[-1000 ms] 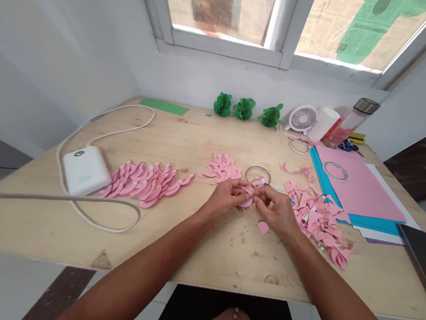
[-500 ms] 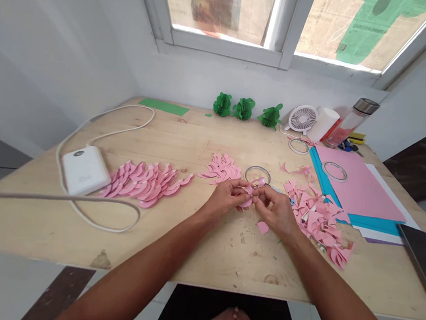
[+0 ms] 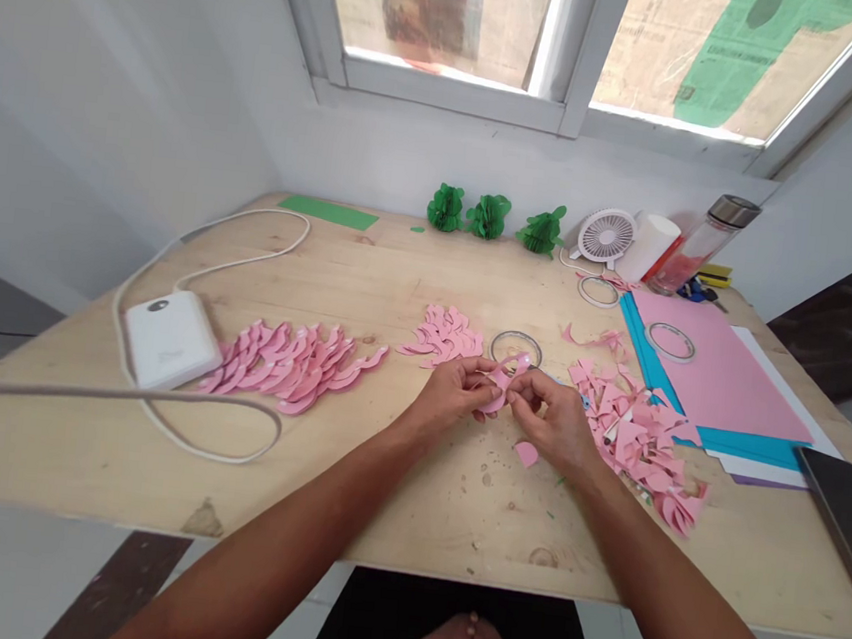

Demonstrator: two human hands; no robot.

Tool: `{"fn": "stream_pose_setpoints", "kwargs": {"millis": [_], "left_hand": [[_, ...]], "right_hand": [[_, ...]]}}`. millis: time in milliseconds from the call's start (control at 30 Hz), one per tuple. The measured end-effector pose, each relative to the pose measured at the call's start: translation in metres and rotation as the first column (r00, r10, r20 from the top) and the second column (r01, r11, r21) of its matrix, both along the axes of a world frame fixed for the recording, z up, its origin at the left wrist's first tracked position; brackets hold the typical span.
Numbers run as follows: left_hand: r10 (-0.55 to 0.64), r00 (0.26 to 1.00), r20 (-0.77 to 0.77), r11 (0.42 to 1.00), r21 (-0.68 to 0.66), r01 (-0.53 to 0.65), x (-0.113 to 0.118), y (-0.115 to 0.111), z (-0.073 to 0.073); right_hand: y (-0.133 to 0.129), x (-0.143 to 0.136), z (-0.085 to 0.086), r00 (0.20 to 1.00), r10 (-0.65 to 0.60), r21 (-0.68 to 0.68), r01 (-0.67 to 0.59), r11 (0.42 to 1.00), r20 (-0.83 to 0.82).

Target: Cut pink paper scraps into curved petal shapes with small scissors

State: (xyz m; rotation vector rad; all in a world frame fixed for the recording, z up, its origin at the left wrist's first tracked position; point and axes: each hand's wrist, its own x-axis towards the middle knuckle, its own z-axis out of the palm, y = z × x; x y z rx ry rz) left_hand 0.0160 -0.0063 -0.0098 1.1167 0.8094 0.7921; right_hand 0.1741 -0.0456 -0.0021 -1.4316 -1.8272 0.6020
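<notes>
Pinching a small pink paper piece (image 3: 499,382) between them, the left hand (image 3: 451,394) and right hand (image 3: 553,422) meet fingertip to fingertip just above the middle of the wooden worktop (image 3: 369,284), both closed on that one piece. It sits in the air over the worktop, in front of a clear tape ring (image 3: 516,347).

Risks, as a judgement: the piece is thin and looks easy to crease or tear if the fingers pull apart too hard. If there is sticky tape on it, it may cling to a fingertip or fold onto itself. A dropped piece could get lost in the heap of pink offcuts (image 3: 637,435) just to the right. The right forearm hangs close to that heap and could sweep scraps off the front edge. A small loose pink scrap (image 3: 526,454) lies under the right hand.

Hard to make out: the fingers cover most of the held piece, so its shape, and whether tape is on it, cannot be told. A row of curved pink petals (image 3: 293,362) lies to the left beside a white power bank (image 3: 172,337). A dark phone (image 3: 848,516) is cut off at the right edge.
</notes>
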Motion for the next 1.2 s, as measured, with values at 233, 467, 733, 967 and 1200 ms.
{"fn": "stream_pose_setpoints", "kwargs": {"millis": [233, 467, 733, 967, 1200], "left_hand": [[0.011, 1.000, 0.006, 1.000, 0.010, -0.011, -0.0002, -0.0003, 0.0011], [0.025, 1.000, 0.007, 1.000, 0.009, -0.025, 0.0002, -0.0008, 0.0025], [0.027, 1.000, 0.010, 1.000, -0.002, -0.027, 0.0004, -0.0017, 0.0030], [0.020, 1.000, 0.005, 1.000, 0.003, -0.020, 0.0006, -0.0017, 0.0036], [0.012, 1.000, 0.001, 1.000, 0.000, -0.012, -0.0001, -0.0007, 0.0026]], "right_hand": [[0.0007, 0.0018, -0.0014, 1.000, -0.016, -0.002, 0.016, 1.000, -0.016], [0.0010, 0.0019, -0.0020, 1.000, -0.005, -0.001, 0.005, 1.000, -0.018], [0.0018, 0.0020, -0.0021, 1.000, 0.011, 0.002, -0.011, 1.000, -0.007], [0.0017, 0.0018, -0.0024, 1.000, 0.000, 0.003, 0.000, 1.000, -0.004], [0.0011, 0.0015, -0.0014, 1.000, 0.002, -0.005, -0.002, 1.000, -0.010]]}}
